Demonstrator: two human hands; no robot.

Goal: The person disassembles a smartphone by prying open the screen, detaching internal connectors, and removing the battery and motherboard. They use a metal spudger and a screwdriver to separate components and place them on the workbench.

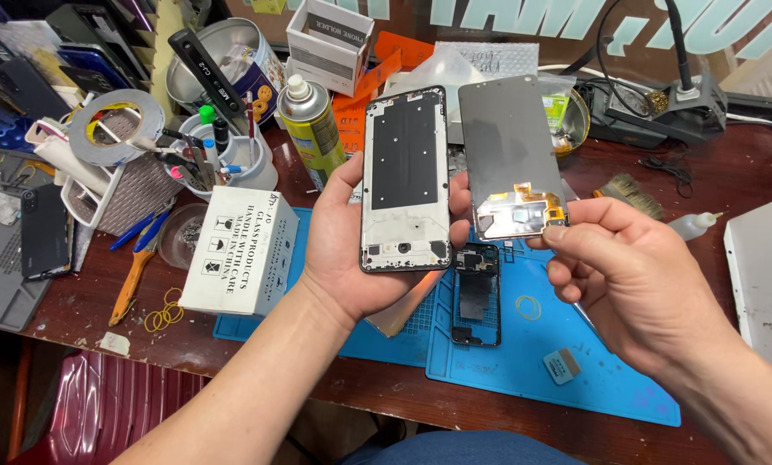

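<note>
At the centre of the frame, my left hand (pixel 351 258) cradles a stripped phone frame (pixel 405 176) upright, its long axis running toward the top of the frame, camera opening at the lower end. My right hand (pixel 636 280) pinches the lower edge of a dark display panel (pixel 508 155) just beside it, equally upright. Judged from here, the orange flex cable (pixel 532 200) could crease or tear if that narrow fingertip grip twists, or the panel could drop onto the blue work mat (pixel 567 327).

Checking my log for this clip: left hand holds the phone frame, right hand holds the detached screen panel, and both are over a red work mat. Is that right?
Not quite. The head view shows the left hand holding the phone frame and the right hand holding the screen panel, but the work mat is blue, not red.
</note>
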